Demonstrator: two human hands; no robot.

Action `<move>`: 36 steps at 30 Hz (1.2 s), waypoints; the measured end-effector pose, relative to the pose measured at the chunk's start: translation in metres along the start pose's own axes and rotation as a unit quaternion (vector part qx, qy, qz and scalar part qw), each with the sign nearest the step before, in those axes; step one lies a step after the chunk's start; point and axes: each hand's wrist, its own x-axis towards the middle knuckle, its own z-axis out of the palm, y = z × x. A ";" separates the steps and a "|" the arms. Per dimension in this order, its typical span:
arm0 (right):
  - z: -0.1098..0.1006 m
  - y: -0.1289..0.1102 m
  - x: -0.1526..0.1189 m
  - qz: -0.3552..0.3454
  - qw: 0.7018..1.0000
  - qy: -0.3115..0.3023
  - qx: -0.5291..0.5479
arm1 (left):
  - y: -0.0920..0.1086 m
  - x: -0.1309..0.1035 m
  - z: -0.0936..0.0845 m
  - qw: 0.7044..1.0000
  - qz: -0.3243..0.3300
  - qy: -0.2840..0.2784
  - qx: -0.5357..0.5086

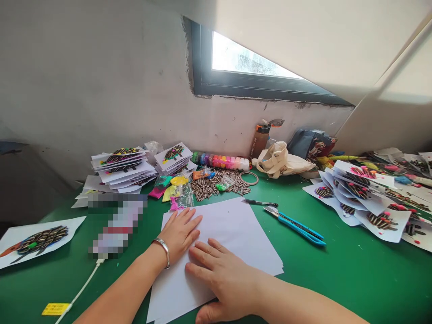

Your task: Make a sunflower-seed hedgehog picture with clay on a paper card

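A stack of plain white paper [232,229] lies on the green table in front of me, its sheets slightly uneven at the edges. Flat on its left side rests my left hand [177,234], fingers spread, a silver bangle on the wrist. My right hand [224,274] lies lower on the same stack, fingers apart and thumb near the bottom edge. Neither hand holds anything. Just beyond the top right corner are a black pen [259,203] and a blue utility knife [297,226] with its blade pointing toward the pen.
Piled sunflower seeds [219,183] and small bags of coloured clay [172,186] lie behind the paper. Seed-decorated cards stand stacked at left [126,168] and right [357,193]. A brown bottle [259,140] and cloth bag [281,161] sit by the wall. A white cable [83,285] crosses the left side.
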 end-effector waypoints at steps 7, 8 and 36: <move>0.008 0.004 0.005 -0.040 0.998 0.013 -0.047 | -0.001 0.007 -0.008 1.000 -0.003 0.017 -0.021; 0.010 0.004 0.006 -0.059 0.997 0.017 -0.048 | -0.002 0.007 -0.008 0.999 -0.003 0.021 -0.027; -0.022 0.035 -0.006 0.246 0.638 0.201 0.702 | -0.013 0.005 -0.050 0.668 -0.265 0.275 -0.638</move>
